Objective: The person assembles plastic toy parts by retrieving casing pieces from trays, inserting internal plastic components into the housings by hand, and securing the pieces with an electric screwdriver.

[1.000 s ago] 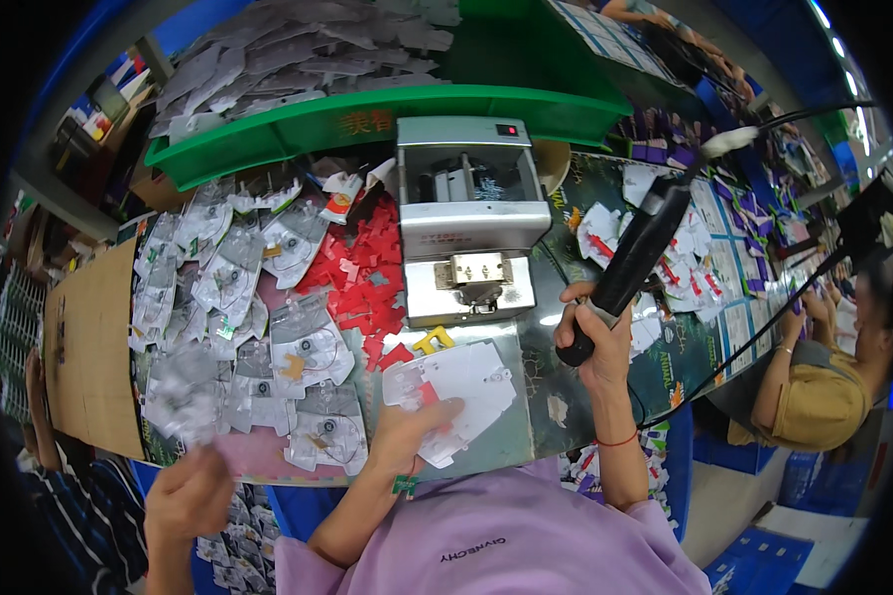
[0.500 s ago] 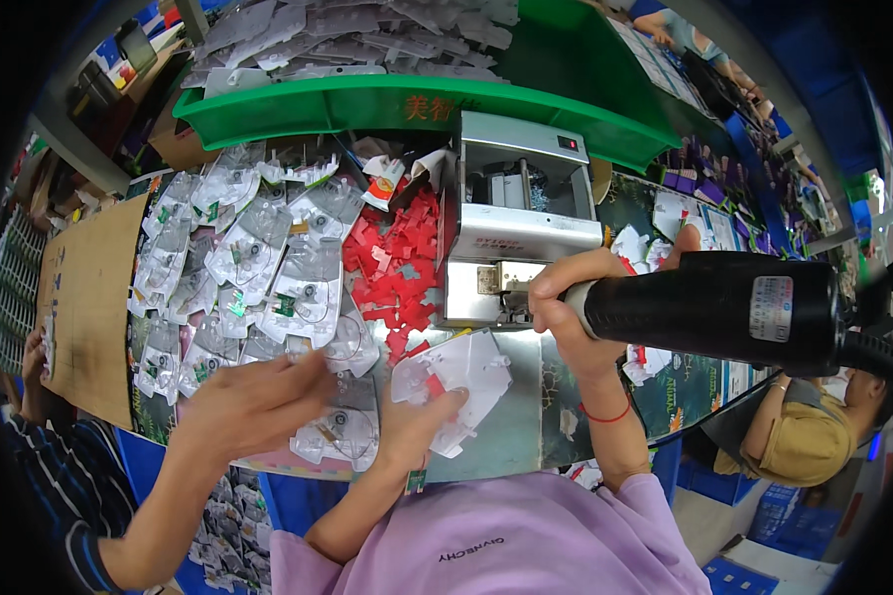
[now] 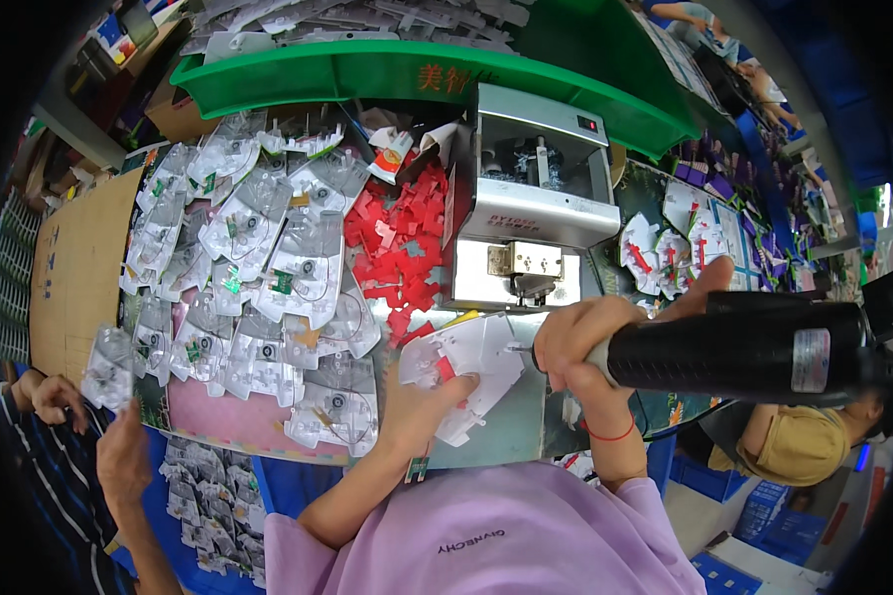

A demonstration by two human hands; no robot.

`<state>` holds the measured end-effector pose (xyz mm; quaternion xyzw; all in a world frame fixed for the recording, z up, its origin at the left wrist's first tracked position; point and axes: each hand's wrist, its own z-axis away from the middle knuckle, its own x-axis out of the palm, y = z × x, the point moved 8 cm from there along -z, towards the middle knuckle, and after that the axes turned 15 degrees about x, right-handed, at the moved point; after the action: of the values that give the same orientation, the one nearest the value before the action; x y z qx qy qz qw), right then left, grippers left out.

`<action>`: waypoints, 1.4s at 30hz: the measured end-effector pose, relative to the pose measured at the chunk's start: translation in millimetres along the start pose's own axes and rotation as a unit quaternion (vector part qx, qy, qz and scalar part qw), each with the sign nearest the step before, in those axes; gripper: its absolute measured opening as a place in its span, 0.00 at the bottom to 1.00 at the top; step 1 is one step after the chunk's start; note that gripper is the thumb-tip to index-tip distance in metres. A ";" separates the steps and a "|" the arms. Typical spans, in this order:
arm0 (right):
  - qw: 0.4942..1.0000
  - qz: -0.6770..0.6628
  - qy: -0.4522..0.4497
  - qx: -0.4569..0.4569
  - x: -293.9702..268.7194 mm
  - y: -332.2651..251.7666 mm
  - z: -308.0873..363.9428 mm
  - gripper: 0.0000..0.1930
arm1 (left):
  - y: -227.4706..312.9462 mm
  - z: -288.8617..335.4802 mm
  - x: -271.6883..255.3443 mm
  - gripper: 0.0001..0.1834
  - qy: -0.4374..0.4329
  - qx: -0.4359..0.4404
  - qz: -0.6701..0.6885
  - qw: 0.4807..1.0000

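Observation:
My left hand [image 3: 415,412] grips a white plastic shell [image 3: 486,367] over the table's front part. Its thumb presses by a small red plastic piece [image 3: 445,369] lying on the shell. My right hand [image 3: 590,342] is wrapped round a black electric screwdriver [image 3: 724,347], held almost level. The screwdriver's thin bit points left and reaches the shell's right edge; whether it touches, or carries a screw, I cannot tell. Behind my right hand stands a metal screw feeder [image 3: 541,218]. A heap of loose red pieces [image 3: 399,248] lies left of the feeder.
Several clear-and-white assemblies [image 3: 253,233] with small green boards cover the table's left side. A green bin [image 3: 367,74] of white shells stands behind. White shells with red pieces [image 3: 670,258] lie right. At far left, a co-worker's hands [image 3: 124,456] hold an assembly by a cardboard sheet [image 3: 79,268].
My right hand has brought the screwdriver down from the feeder to the shell. The co-worker's hand has withdrawn left from the assemblies, now with one in hand. My left hand keeps its grip.

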<state>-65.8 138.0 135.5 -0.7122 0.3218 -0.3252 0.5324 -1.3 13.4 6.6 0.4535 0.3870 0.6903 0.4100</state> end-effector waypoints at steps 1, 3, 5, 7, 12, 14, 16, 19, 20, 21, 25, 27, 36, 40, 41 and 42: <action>1.000 -0.001 0.001 0.002 1.0 2.0 1.6 0.10 | 0.0 -0.5 2.8 0.20 -0.009 -0.002 0.013 1.000; 0.997 -0.072 0.002 -0.016 4.8 1.0 7.0 0.17 | -0.3 0.6 3.5 0.20 -0.017 -0.003 0.027 0.999; 0.994 -0.108 -0.001 -0.026 5.7 -0.4 9.5 0.21 | -1.4 4.4 3.9 0.19 -0.040 -0.015 0.029 0.999; 0.997 -0.071 -0.042 -0.012 7.6 3.8 9.2 0.13 | -2.2 5.4 7.3 0.19 -0.048 -0.035 0.041 0.997; 0.996 -0.079 -0.048 -0.021 12.4 -4.3 11.3 0.09 | 5.1 6.0 12.0 0.17 -0.071 -0.048 0.043 0.995; 0.995 -0.082 -0.049 -0.026 15.9 -10.2 12.1 0.07 | 10.5 6.0 15.1 0.18 -0.091 -0.054 0.053 0.993; 0.995 -0.082 -0.048 -0.034 18.6 -21.0 12.9 0.06 | 15.8 6.3 18.0 0.18 -0.107 -0.060 0.058 0.991; 0.994 -0.084 -0.048 -0.044 21.6 -31.4 13.4 0.06 | 24.2 8.7 22.7 0.19 -0.128 -0.071 0.067 0.987; 0.994 -0.085 -0.048 -0.047 22.0 -33.4 13.5 0.06 | 25.2 9.3 24.4 0.19 -0.136 -0.076 0.072 0.985; 0.994 -0.087 -0.049 -0.052 22.5 -34.9 12.7 0.07 | 24.4 9.8 23.7 0.19 -0.136 -0.075 0.072 0.985; 0.997 -0.048 -0.025 -0.053 14.0 -32.5 7.6 0.07 | 15.4 8.9 17.9 0.19 -0.120 -0.036 0.049 0.991; 0.999 -0.009 -0.001 -0.050 4.7 -29.4 2.8 0.07 | 8.7 8.5 19.7 0.19 -0.127 -0.034 0.050 0.990; 0.984 0.127 0.124 -0.014 -20.5 6.2 -23.9 0.06 | -16.9 13.2 21.2 0.20 -0.128 -0.104 0.072 0.984; 0.975 0.117 0.181 0.062 -22.1 15.8 -27.3 0.07 | -23.4 13.7 23.4 0.26 -0.150 -0.137 0.058 0.977; 0.975 0.117 0.180 0.063 -20.6 13.4 -25.2 0.07 | -25.8 15.1 24.4 0.26 -0.154 -0.151 0.064 0.974; 0.981 0.076 0.155 0.086 -18.0 15.5 -23.6 0.08 | -28.2 16.4 25.6 0.26 -0.157 -0.165 0.071 0.971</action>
<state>-97.0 136.0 123.6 -0.5781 0.4249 -0.4168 0.5582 13.8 49.9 -6.3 0.5089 0.1652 0.6919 0.4847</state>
